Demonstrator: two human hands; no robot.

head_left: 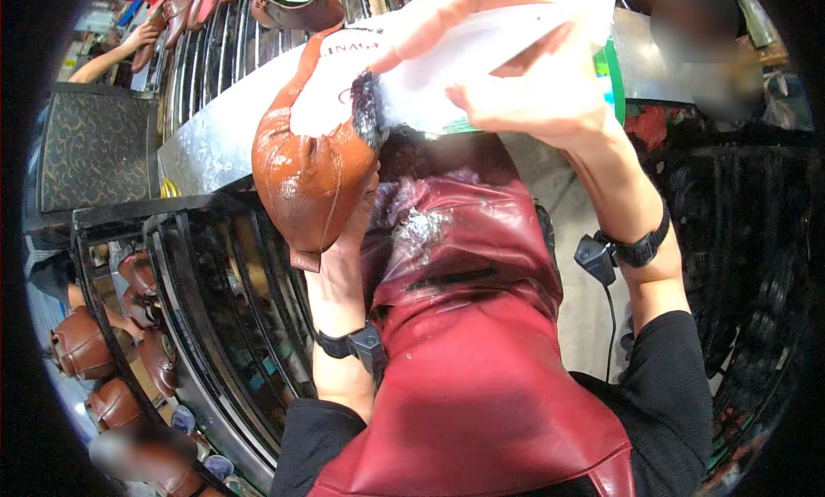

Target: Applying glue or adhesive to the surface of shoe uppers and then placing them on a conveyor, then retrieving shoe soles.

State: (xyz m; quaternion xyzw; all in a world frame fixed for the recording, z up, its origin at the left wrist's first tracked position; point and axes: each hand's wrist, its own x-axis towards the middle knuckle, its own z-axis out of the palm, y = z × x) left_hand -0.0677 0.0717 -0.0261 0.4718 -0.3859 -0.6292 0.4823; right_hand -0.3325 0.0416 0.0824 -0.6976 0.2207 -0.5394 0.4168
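Observation:
A glossy brown leather shoe (301, 183), its surface shining as if wet, is held toe down left of centre. My left hand (357, 217) grips it from behind and below; most of the fingers are hidden by the leather. Over the shoe's opening, my right hand (537, 88) has its index finger stretched toward a dark-bristled brush (368, 108), with the thumb below. The bristles touch the shoe's edge near its pale lining. Strong glare washes out the brush handle and parts of the right hand. Each wrist carries a black strap with a small device.
A metal-topped bench (202, 144) lies beyond the shoe, with a barred rack (219, 58) holding more brown shoes. Several shoes (90, 342) stand at lower left. Another person's hand (144, 34) touches a shoe at far left. My red apron (481, 368) covers my lap.

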